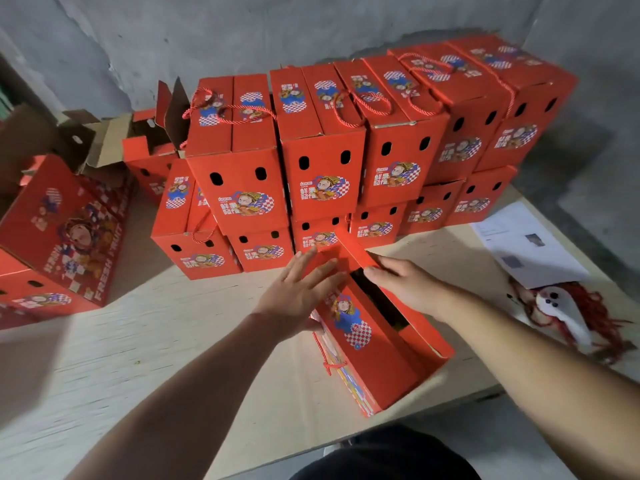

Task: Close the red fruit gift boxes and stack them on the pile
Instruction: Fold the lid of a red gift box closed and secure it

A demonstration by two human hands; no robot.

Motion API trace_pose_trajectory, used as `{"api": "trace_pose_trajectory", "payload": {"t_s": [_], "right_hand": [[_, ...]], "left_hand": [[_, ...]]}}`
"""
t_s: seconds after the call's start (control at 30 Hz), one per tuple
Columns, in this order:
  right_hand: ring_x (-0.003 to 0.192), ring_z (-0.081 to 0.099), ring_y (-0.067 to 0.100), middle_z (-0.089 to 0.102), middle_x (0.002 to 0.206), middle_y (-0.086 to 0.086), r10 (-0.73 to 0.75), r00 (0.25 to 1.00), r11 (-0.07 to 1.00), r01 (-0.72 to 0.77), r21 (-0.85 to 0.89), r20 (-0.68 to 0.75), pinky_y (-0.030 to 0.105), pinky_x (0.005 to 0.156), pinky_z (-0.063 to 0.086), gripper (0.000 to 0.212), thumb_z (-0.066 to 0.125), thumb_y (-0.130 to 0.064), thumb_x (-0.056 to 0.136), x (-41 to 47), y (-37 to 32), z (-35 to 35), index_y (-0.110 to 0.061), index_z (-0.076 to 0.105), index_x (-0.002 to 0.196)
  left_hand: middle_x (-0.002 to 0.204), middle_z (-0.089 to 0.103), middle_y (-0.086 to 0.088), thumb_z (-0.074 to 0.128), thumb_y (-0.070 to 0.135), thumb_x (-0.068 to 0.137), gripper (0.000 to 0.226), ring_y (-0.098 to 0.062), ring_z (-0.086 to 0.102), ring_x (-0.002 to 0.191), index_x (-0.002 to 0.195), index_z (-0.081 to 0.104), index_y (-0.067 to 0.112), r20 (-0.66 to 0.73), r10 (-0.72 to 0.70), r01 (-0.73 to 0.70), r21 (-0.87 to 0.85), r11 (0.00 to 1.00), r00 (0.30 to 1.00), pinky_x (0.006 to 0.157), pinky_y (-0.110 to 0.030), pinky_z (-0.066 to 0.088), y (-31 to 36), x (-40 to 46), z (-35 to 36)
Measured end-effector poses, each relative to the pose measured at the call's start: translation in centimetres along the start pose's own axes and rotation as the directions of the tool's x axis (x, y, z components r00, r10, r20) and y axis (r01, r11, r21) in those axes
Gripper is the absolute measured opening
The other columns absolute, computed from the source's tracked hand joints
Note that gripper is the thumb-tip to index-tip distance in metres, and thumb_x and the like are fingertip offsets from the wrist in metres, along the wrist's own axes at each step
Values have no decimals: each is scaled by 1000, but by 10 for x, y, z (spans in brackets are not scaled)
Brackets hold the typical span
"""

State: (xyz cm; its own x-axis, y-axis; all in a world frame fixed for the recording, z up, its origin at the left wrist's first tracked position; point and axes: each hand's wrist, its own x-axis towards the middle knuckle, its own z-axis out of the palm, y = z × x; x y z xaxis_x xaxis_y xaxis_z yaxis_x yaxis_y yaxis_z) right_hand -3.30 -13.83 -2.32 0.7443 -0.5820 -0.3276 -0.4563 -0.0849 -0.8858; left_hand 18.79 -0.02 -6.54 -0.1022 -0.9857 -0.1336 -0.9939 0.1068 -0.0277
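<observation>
- We had the open box (377, 344) lying nearest us on the tabletop (145, 341), long side toward the pile, probably so both top flaps could be folded in from either side.
- Its printed left flap (349, 320) was already down; a dark slot still gaped along the middle, with the right flap not yet closed over it.
- Our left hand (298, 289) lay flat, fingers straight and spread, pressing on the far end of the left flap; we judged this kept the cardboard from springing back up.
- Our right hand (401, 282) reached across from the other side, fingers loosely bent on the red end flap (353, 251) at the far end; we could not tell whether it pinched the flap or only pushed it.
- The box was glossy red corrugated card with crisp creases, and a twisted red cord handle (329, 362) hung at its left side.
- To the right lay loose red cords (588, 317) with a white piece among them, and white papers (519, 244) beyond.
- At left, boxes (59, 237) of the same print lay tipped over.
- Farthest, the pile (325, 157) stood against the grey wall (311, 26), closed boxes two high with oval vent holes facing us, cord loops resting on the lids; an unclosed box (152, 147) sat at its left end.
</observation>
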Motion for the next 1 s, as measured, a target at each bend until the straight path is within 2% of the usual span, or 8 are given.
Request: {"api": "trace_pose_trajectory", "payload": {"t_s": [0.13,0.2,0.27,0.4,0.47,0.67,0.8,1.0], "right_hand": [[128,59,8,62,140,-21,-22,996,966,0,-258,-81,41,110,49,57,50,-70,92,2,9,15,-61,40,147],[132,57,13,54,151,-16,-29,996,913,-9,-408,-87,42,108,52,77,47,-77,88,5,12,21,-54,24,157],[140,50,12,47,158,-14,-63,997,895,39,-444,-41,42,114,46,83,50,-75,87,8,13,16,-44,25,161],[148,31,-3,34,159,-32,-183,960,809,269,-522,212,31,123,30,68,58,-60,97,12,-3,-8,-51,28,157],[152,30,5,30,164,-25,-170,948,693,308,-652,268,33,123,29,70,56,-64,97,13,-6,-4,-51,24,158],[147,42,26,29,169,-1,-279,957,512,219,-830,81,46,114,43,70,52,-60,100,-9,19,36,-33,31,162],[130,54,31,38,162,2,-231,971,433,51,-900,-57,43,105,47,75,22,-73,99,-21,29,38,-34,14,163],[120,57,27,44,149,-1,-214,972,402,180,-898,100,41,91,53,77,-3,-77,89,-25,32,17,-46,-7,159]], "left_hand": [[174,-4,9,73,58,88,109,-29,-10,160,166,-1,38,48,-37,42,-112,993,998,131,-46,2,2,2,3],[175,-2,9,73,59,87,109,-27,-6,161,166,1,37,37,-93,97,-104,990,995,131,-43,4,8,-5,3],[175,6,8,74,60,86,108,-27,3,162,166,6,37,29,-168,170,-94,981,985,132,-42,7,19,-10,1],[160,35,8,77,71,73,107,-26,33,146,161,30,33,-35,-277,273,-96,957,960,123,-41,25,57,-33,10],[146,49,6,80,77,62,107,-26,46,130,151,45,29,-131,-293,275,-139,951,947,113,-42,36,68,-44,19],[135,56,1,73,84,59,100,-27,51,129,139,57,25,-327,-161,82,-243,966,931,116,-50,41,35,-43,25],[144,53,8,68,87,62,101,-24,48,134,144,49,32,-285,-209,133,-266,955,935,110,-47,46,39,-49,32],[136,57,8,60,95,57,103,-23,49,121,138,51,31,-287,-279,212,-242,947,916,101,-46,50,45,-52,34]]}}
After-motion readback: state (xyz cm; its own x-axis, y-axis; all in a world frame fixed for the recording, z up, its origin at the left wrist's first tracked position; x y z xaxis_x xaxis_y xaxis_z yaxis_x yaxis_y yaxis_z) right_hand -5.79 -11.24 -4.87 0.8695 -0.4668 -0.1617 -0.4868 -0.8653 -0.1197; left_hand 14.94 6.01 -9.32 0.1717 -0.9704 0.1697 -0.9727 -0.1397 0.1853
